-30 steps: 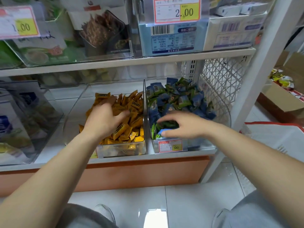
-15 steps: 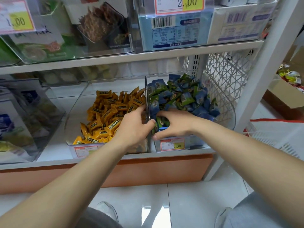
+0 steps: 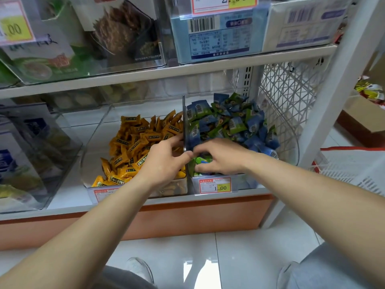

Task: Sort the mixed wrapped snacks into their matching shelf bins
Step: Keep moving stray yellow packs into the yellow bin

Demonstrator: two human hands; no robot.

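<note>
Head view, looking down: the two hands sit close together at the front of the lower shelf, nearly touching across the thin clear wall between two bins. The right hand (image 3: 223,157) is curled, thumb under and fingers over, around a crumpled green foil-wrapped snack (image 3: 201,160) in the front-left corner of the clear plastic bin on the right (image 3: 245,182). The left hand (image 3: 164,163) hovers with loosely spread fingers over the clear plastic bin on the left (image 3: 98,142). Its forefinger is against the dividing wall and its thumb tip is just beside the right hand's fingers. Nothing shows in it (the palm is hidden).

So the piece in hand lies directly under the right hand and immediately to the right of the left hand. The right hand is plainly the nearer one and already has it. Its long axis cannot be made out, as the wrapper is bunched.

Behind the right hand are heaped blue and green wrapped snacks (image 3: 229,122); behind the left, yellow-orange wrapped snacks (image 3: 133,142). The green piece looks to match the right heap, so any move to the left bin would have to go up over the divider. A red and yellow price label (image 3: 215,185) fronts the right bin, and a white wire lattice panel (image 3: 287,97) closes the shelf end.
</note>
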